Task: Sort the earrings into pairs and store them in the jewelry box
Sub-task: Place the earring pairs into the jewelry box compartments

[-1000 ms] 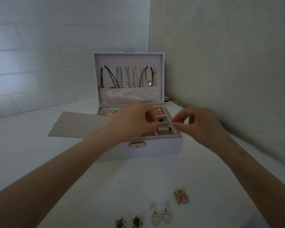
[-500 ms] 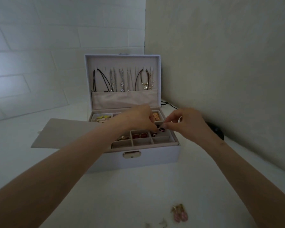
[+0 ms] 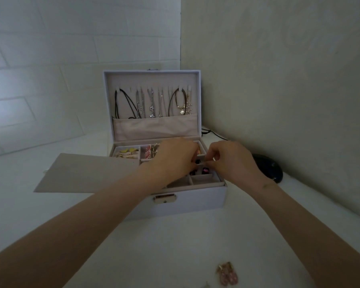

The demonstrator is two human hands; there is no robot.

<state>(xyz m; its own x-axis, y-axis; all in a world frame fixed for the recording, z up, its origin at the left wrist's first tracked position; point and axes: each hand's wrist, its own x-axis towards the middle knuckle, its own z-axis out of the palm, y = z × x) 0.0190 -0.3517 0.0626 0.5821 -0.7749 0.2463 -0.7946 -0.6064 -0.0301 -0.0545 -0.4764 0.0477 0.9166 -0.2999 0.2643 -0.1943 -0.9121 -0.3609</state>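
A person's right hand (image 3: 233, 163) pinched a small dark earring (image 3: 198, 162) between thumb and forefinger over the open jewelry box (image 3: 195, 201). The left hand (image 3: 175, 161), fingers curled, met it from the other side. Whether the left fingers actually gripped the piece could not be made out, as its fingertips were hidden behind the knuckles.

The step in hand appeared to be setting the earring into one of the small compartments on the box's right side. To do it well, the person would likely need to lower the piece straight down between the dividers and keep it with its match. Letting go only once it sat on the lining would matter, since so small a piece could easily slip into a neighbouring cell.

Directly beneath the grip, a cell held other dark and pink pieces (image 3: 205, 169). Beyond the grip, necklaces (image 3: 152, 104) hung in the raised lid. Left of the grip lay a flat grey panel (image 3: 81, 173); to its right, near the wall, sat a dark rounded object (image 3: 268, 169). Well short of the grip, toward the person, a pair of pink earrings (image 3: 227, 274) waited unsorted on the white table (image 3: 154, 246).
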